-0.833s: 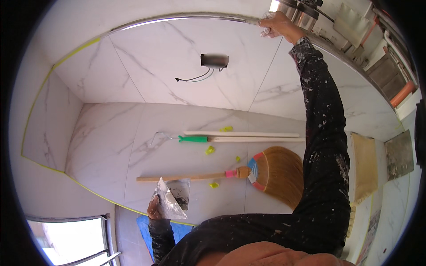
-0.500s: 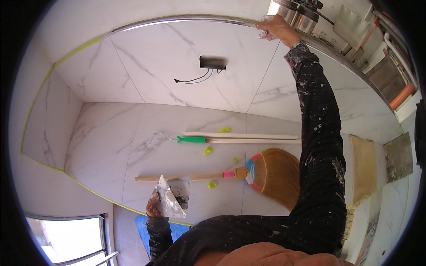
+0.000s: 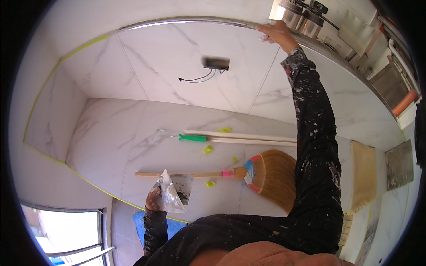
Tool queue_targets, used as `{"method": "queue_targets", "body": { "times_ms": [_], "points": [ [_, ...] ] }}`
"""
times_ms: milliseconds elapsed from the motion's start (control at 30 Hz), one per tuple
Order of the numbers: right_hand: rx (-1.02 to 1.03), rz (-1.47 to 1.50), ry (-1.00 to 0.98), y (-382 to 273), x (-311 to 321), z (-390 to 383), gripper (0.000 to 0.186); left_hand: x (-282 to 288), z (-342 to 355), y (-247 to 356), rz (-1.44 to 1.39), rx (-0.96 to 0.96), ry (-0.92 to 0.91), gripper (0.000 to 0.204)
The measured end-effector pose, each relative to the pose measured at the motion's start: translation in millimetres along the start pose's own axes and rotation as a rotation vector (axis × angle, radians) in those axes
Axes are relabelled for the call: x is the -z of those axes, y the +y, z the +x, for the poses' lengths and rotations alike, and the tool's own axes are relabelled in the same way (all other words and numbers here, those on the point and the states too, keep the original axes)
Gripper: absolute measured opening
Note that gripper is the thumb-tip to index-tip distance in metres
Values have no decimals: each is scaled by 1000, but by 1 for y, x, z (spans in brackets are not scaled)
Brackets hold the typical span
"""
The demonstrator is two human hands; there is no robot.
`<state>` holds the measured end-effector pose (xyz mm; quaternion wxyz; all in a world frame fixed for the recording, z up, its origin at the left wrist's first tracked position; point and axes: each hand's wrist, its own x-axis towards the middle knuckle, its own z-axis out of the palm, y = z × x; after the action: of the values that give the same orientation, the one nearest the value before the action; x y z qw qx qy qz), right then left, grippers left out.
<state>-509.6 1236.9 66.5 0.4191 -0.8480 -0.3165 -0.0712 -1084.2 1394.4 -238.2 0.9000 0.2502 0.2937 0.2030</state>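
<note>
My right hand (image 3: pixel 276 33) reaches up to the metal trim (image 3: pixel 191 19) along the upper edge of the marble-patterned wall tiles. Its fingers, smeared with white paste, are bent together against the trim; whatever they may pinch is hidden. Low on the left, my left hand (image 3: pixel 153 198) is closed around a white-smeared triangular piece (image 3: pixel 169 195), thin and pale like a folded plastic bag. Just right of that piece shows a grey rectangular plate (image 3: pixel 183 188) with dark smears; I cannot tell whether the hand holds it too.
On the tiled surface lie a straw broom (image 3: pixel 273 177), a paint roller frame (image 3: pixel 193 138) with a green handle, pale wooden strips (image 3: pixel 253 141) and crumpled yellow tape (image 3: pixel 208 149). Wires hang from a wall box (image 3: pixel 217 63). Metal canisters (image 3: pixel 310 23) stand beyond the trim.
The whole view has shifted slightly. My right hand stays at nearly the same spot on the trim, and my left hand still grips the triangular piece.
</note>
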Motion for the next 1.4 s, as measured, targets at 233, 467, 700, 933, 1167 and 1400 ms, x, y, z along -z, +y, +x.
{"method": "queue_targets", "body": {
  "times_ms": [233, 467, 700, 933, 1167, 1400],
  "points": [
    [132, -232, 53, 1, -7, 2, 38, 5, -7, -1, -29, 14, -125, 49],
    [62, -118, -5, 2, -8, 3, 35, 15, -8, -2, -64, 31, -132, 48],
    [30, -117, -30, -1, -11, 6, 34, 20, -11, -4, -62, -11, -130, 49],
    [32, -122, -14, -4, -11, 4, 35, 15, -14, 0, -63, -3, -161, 53],
    [78, -363, 40, -12, -15, 1, 39, 7, -14, 2, -86, 6, -192, 51],
    [-10, 321, 35, 9, -10, -9, 37, 23, -13, -4, -86, -46, -100, 49]
  ]
}}
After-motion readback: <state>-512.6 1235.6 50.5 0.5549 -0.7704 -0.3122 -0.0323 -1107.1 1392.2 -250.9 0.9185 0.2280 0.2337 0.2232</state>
